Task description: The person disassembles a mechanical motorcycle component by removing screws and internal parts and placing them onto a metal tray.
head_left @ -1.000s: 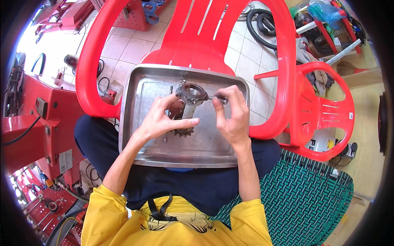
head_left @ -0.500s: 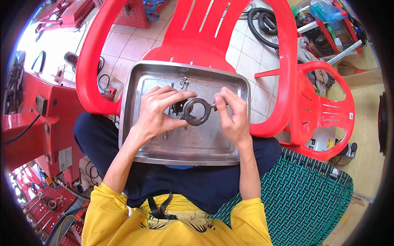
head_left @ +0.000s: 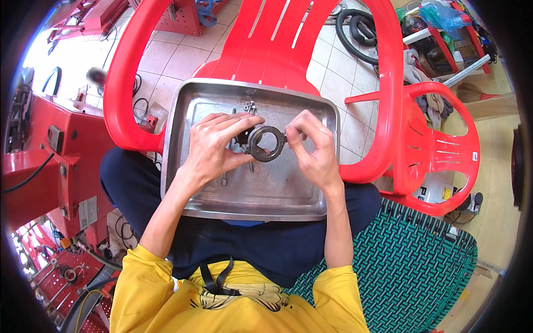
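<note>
My left hand (head_left: 210,145) is closed around the left side of a dark metal ring clamp (head_left: 266,144), thumb below and fingers above. The clamp's round opening faces up toward me, and a second dark part of it shows behind, partly hidden by my fingers. At the clamp's right lug, my right hand (head_left: 312,145) has thumb and forefinger pinched together. Whatever small piece lies between those fingertips is mostly hidden now. Both hands are over a shallow metal tray (head_left: 261,213). Several small bolts (head_left: 250,105) lie in its far part, and a longer bolt (head_left: 224,178) lies below my left hand.
The tray rests across my lap and against a red plastic chair (head_left: 255,61). Another red chair (head_left: 433,144) stands at right, beside a green-and-black woven seat (head_left: 400,261). Red machinery (head_left: 72,161) is close at left. Black tubing (head_left: 355,36) lies on the tiled floor.
The clamp has risen slightly in the picture. My right fingertips have moved closer to its lug, covering the small bolt-like piece that showed between them before. My left hand keeps its grip.
</note>
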The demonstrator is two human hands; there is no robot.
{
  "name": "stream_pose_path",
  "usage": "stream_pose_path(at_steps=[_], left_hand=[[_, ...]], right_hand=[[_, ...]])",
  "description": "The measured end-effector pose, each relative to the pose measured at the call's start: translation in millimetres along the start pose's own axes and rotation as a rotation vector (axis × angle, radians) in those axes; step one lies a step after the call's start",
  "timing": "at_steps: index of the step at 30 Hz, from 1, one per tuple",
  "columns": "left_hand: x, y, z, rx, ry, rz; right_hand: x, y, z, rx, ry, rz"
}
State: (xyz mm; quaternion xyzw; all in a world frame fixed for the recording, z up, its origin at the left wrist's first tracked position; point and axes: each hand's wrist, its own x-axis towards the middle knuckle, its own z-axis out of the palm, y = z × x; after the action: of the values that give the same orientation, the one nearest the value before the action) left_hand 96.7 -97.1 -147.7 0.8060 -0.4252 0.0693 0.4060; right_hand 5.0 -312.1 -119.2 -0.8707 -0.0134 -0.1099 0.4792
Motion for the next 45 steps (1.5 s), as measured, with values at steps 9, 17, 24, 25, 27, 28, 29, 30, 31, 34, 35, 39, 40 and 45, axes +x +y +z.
stream_pose_path(at_steps=[9, 17, 24, 25, 27, 28, 29, 30, 31, 34, 35, 39, 40, 45], left_hand=[[-2.1, -0.3, -1.0, -0.03, -0.019, -0.036], [-0.5, -3.7, -0.7, -0.102, -0.034, -0.015], [1.3, -4.0, -1.2, -0.168, -0.028, 0.0], [2.2, -4.4, -1.5, -0.175, -0.034, 0.003], [2.7, -3.5, -2.0, -0.193, -0.043, 0.006], [2.4, -3.2, -1.4, -0.203, -0.046, 0.006], [2.0, -2.9, -0.9, -0.213, -0.048, 0.006], [1.6, -2.6, -0.5, -0.214, -0.045, -0.001], [2.2, -2.8, -1.0, -0.214, -0.041, -0.007], [4.0, -4.5, -1.0, -0.234, -0.029, -0.004], [4.4, -4.8, -0.7, -0.244, -0.025, 0.001], [1.7, -6.6, -1.0, -0.288, -0.048, -0.036], [1.3, -6.9, -0.5, -0.292, -0.049, -0.045], [2.4, -6.6, -0.5, -0.282, -0.053, -0.03]], right_hand=[[-3.4, 0.2, -5.9, 0.063, -0.05, 0.102], [-0.9, -4.2, -10.0, -0.023, 0.026, -0.002], [-1.5, -7.9, -2.9, 0.123, 0.089, 0.043], [-0.8, -7.2, -7.5, 0.072, 0.062, 0.014], [-1.9, -6.2, -9.3, 0.014, 0.024, 0.009], [-3.4, -3.4, -6.8, 0.007, 0.012, 0.032], [-4.4, -2.1, -4.7, 0.001, 0.0, 0.056], [-5.2, -2.8, -3.5, 0.041, 0.022, 0.06], [-3.6, -6.8, -2.6, 0.081, 0.044, 0.062], [-2.4, -3.4, -3.3, 0.075, 0.064, 0.011], [-2.7, -1.7, -3.9, 0.051, 0.064, -0.015], [-4.8, -5.7, -1.9, 0.048, 0.029, 0.081], [-3.8, -7.7, 1.6, 0.089, 0.088, 0.073], [-4.4, -0.8, -5.8, -0.049, 0.008, 0.049]])
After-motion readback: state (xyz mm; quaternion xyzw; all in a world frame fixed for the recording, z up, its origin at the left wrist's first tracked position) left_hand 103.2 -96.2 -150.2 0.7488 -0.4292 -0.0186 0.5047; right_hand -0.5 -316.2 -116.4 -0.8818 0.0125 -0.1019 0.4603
